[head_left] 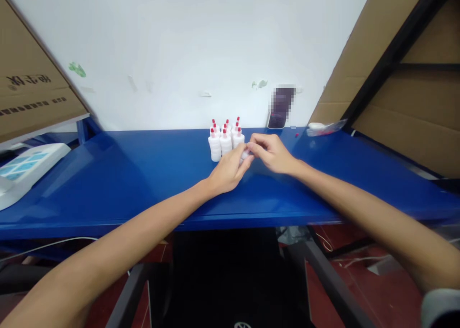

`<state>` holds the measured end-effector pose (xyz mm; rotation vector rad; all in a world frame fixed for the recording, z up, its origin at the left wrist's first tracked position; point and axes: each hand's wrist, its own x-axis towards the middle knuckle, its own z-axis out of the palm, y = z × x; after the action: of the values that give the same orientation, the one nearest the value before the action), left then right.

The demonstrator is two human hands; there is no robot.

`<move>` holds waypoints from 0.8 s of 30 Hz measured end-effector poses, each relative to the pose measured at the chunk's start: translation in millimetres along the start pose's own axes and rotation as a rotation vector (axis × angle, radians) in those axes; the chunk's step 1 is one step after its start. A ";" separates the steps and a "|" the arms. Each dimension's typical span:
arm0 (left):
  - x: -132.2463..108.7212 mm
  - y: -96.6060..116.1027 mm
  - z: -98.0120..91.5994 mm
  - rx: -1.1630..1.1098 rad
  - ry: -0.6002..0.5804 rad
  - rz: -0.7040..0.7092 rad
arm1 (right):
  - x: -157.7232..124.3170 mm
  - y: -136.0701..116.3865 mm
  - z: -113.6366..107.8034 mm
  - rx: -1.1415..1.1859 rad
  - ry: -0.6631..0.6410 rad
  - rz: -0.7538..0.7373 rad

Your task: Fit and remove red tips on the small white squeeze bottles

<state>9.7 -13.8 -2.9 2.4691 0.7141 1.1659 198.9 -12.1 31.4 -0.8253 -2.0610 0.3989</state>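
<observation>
My left hand grasps a white bottle | right hand seemingly pinches its finger-hidden top | red-tipped bottles just beyond

Cardboard bears illegible characters; black fabric, a cropped emblem.

This is looking like a small workshop: a blue bench is running along a scuffed wall, matching bottles are standing grouped at its far middle, a white device is sitting left, and cardboard is rising at both sides.
</observation>
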 end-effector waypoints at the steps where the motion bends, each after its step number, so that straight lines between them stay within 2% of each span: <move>1: 0.2 0.0 0.1 -0.002 0.004 -0.002 | -0.2 0.6 -0.3 0.003 -0.009 -0.002; 7: 2.3 -3.2 -5.6 -0.011 -0.021 -0.035 | -0.4 -1.6 -2.8 0.033 -0.100 0.003; 12: 5.9 -8.0 -20.3 0.064 -0.070 0.075 | 0.0 -10.9 -3.1 0.050 -0.130 -0.013; 16: 6.9 -10.1 -26.1 0.088 -0.114 0.095 | 0.4 -14.3 -4.4 0.028 -0.151 -0.041; 20: 7.0 -13.3 -27.4 0.133 -0.155 0.110 | -0.4 -8.5 -3.9 0.041 -0.170 -0.017; 24: 7.6 -15.7 -27.0 0.151 -0.139 0.133 | -1.2 3.5 1.9 0.181 -0.152 0.068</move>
<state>-12.1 5.2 11.0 2.7293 0.6280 1.0045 199.3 -10.3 27.7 -0.7765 -2.1028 0.6935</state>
